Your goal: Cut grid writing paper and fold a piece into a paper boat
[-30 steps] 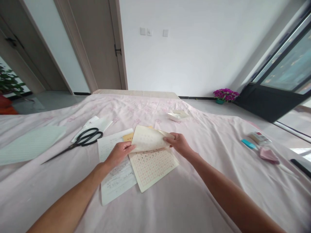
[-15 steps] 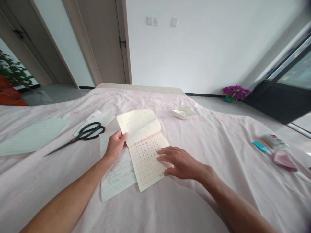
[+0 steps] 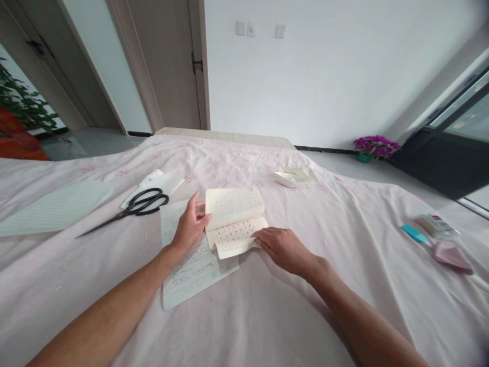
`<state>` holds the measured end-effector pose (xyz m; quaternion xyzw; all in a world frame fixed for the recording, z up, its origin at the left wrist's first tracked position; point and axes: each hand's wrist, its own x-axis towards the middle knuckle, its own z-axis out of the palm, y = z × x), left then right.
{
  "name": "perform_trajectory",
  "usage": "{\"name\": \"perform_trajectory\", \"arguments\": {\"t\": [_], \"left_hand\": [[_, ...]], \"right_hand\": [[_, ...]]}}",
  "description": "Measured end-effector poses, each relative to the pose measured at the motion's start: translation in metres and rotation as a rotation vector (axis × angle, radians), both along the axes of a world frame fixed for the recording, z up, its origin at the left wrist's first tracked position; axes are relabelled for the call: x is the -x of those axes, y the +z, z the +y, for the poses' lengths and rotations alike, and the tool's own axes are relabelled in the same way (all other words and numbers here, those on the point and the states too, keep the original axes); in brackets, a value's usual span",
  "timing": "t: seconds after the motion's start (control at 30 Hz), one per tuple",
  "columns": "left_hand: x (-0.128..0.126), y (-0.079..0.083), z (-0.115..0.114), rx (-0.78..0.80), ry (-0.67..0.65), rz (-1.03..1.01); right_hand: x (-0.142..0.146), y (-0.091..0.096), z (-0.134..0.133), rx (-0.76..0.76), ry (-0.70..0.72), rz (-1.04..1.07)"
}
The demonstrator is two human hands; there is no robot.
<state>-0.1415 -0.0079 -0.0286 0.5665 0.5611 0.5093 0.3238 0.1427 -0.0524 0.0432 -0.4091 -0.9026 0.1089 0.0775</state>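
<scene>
A cream sheet of red-gridded writing paper (image 3: 234, 219) lies folded on the pink cloth, its far flap folded over and its near edge curled up towards the middle. My left hand (image 3: 190, 227) rests against the sheet's left edge, thumb on the paper and fingers apart. My right hand (image 3: 280, 247) grips the lifted near edge at its right end, fingers curled under it. Beneath the folded sheet lies a white handwritten page (image 3: 189, 267).
Black scissors (image 3: 132, 206) lie to the left on white slips, with a pale green lined sheet (image 3: 57, 206) further left. A folded white paper shape (image 3: 291, 176) sits further back. A teal eraser (image 3: 414, 235), a small packet (image 3: 435, 225) and a pink object (image 3: 451, 256) lie at the right.
The far flap came down flat onto the grid sheet. My right hand went from pressing the open sheet to lifting its near edge up and over. The view shifted slightly.
</scene>
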Motion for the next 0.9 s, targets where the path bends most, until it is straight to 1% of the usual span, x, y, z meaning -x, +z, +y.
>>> {"name": "perform_trajectory", "arguments": {"t": [0.07, 0.1, 0.13, 0.2, 0.27, 0.3, 0.33, 0.4, 0.47, 0.57, 0.63, 0.67, 0.7, 0.77, 0.83, 0.9], "left_hand": [[0.001, 0.004, -0.004, -0.041, -0.048, 0.077], [0.002, 0.007, -0.006, -0.066, -0.095, 0.099], [0.003, 0.011, -0.009, -0.086, -0.162, 0.111], [0.004, 0.019, -0.016, -0.092, -0.348, 0.116], [0.003, 0.026, -0.021, -0.054, -0.525, 0.122], [0.002, 0.028, -0.023, -0.034, -0.569, 0.133], [0.000, 0.029, -0.025, -0.020, -0.568, 0.149], [-0.005, 0.029, -0.026, -0.007, -0.495, 0.172], [-0.008, 0.028, -0.025, -0.008, -0.442, 0.172], [-0.008, 0.024, -0.023, -0.005, -0.427, 0.160], [-0.007, 0.022, -0.022, 0.023, -0.421, 0.167], [-0.006, 0.020, -0.022, 0.039, -0.425, 0.166], [-0.005, 0.018, -0.021, 0.055, -0.437, 0.160], [-0.004, 0.016, -0.021, 0.078, -0.472, 0.135], [-0.003, 0.014, -0.021, 0.095, -0.507, 0.111], [-0.002, 0.014, -0.021, 0.108, -0.555, 0.092]], "right_hand": [[0.002, -0.004, 0.001, -0.024, -0.031, 0.004], [0.003, -0.008, 0.002, -0.042, -0.041, 0.013], [0.004, -0.012, 0.004, -0.065, -0.048, 0.023], [0.006, -0.020, 0.008, -0.113, -0.055, 0.041], [0.007, -0.025, 0.013, -0.135, -0.076, 0.069], [0.008, -0.027, 0.014, -0.131, -0.096, 0.092], [0.008, -0.028, 0.016, -0.121, -0.115, 0.124], [0.007, -0.028, 0.016, -0.091, -0.130, 0.205], [0.003, -0.025, 0.015, -0.072, -0.102, 0.291], [-0.003, -0.019, 0.012, -0.122, -0.060, 0.373], [-0.005, -0.013, 0.010, -0.171, -0.058, 0.391], [-0.005, -0.009, 0.009, -0.170, -0.064, 0.400], [-0.005, -0.006, 0.009, -0.145, -0.075, 0.414], [-0.005, 0.000, 0.010, -0.016, -0.117, 0.465], [-0.005, 0.004, 0.012, 0.211, -0.176, 0.557], [-0.006, 0.004, 0.014, 0.490, -0.216, 0.658]]}}
